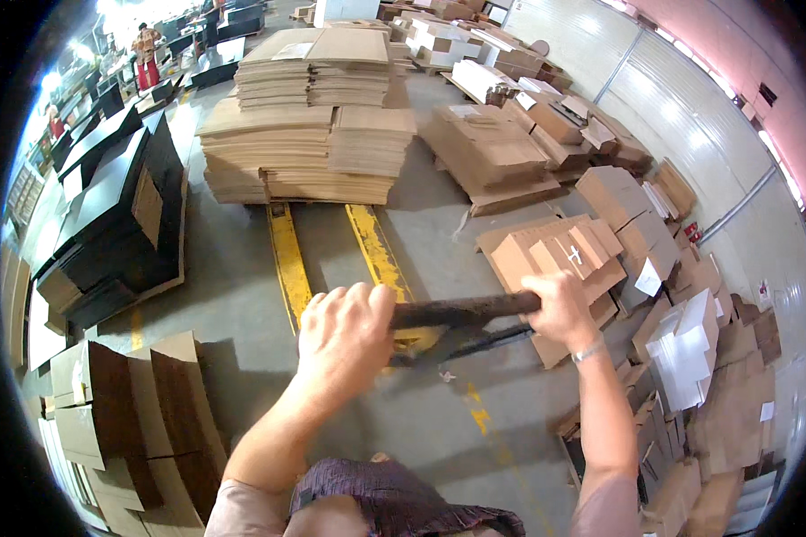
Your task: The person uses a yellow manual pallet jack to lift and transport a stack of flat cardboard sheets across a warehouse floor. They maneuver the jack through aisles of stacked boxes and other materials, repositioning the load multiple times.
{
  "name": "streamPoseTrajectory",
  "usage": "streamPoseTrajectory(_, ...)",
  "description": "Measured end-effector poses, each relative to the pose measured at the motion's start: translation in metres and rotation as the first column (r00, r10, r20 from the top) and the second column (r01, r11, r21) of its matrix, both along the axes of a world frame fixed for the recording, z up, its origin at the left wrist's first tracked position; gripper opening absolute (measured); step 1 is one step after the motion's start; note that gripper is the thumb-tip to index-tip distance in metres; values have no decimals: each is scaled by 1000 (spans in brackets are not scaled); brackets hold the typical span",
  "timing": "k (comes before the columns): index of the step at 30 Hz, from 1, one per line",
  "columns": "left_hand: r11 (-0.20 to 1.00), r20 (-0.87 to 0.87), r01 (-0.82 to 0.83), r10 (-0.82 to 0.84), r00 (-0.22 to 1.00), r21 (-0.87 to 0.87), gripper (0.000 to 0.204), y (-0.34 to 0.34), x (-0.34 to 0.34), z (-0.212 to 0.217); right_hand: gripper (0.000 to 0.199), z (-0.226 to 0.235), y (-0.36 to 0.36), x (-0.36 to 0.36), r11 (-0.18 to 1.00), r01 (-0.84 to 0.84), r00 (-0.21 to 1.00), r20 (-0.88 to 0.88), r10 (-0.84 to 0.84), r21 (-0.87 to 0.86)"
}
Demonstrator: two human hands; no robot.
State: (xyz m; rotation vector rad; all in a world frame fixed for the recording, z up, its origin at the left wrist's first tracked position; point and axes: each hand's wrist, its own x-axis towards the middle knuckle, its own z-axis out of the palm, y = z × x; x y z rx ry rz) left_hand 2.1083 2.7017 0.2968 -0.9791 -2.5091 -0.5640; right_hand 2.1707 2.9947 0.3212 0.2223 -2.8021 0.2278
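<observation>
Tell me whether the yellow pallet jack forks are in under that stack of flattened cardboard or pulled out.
In under: the yellow forks disappear beneath the cardboard stack. Both hands, left hand and right hand, grip the handle bar.

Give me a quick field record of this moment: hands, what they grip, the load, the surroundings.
left hand: closed around the pallet jack handle bar, at its left end
right hand: closed around the same bar, at its right end
yellow forks: run under the stacks of flat cardboard sheets
left side: black flat sheets, stacked
right side: piles of folded cartons along the wall
floor: grey concrete floor
</observation>
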Motion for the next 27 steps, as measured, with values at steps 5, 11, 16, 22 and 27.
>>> streamPoseTrajectory(5, 994, 96, -80, 86, 992, -69, 29, 30, -13, 6, 6, -12, 53, -77, 972, -231, 968, -90, 233, 28)
streamPoseTrajectory(11, 977, 51, -204, 207, 977, -67, 26, 48, -49, 4, 4, -12, 60, -146, 969, -237, 965, -96, 243, 68)
streamPoseTrajectory(16, 958, -27, -278, 277, 960, -68, 27, 51, -96, 3, 7, -16, 59, -207, 955, -288, 946, -137, 295, 69)
streamPoseTrajectory(22, 933, -57, -358, 355, 933, -35, 28, 40, -154, 2, 6, -20, 48, -286, 916, -395, 898, -181, 400, 65)
streamPoseTrajectory(27, 910, -54, -412, 410, 911, -51, 27, 34, -189, 2, 7, -22, 36, -345, 881, -469, 871, -133, 473, 60)
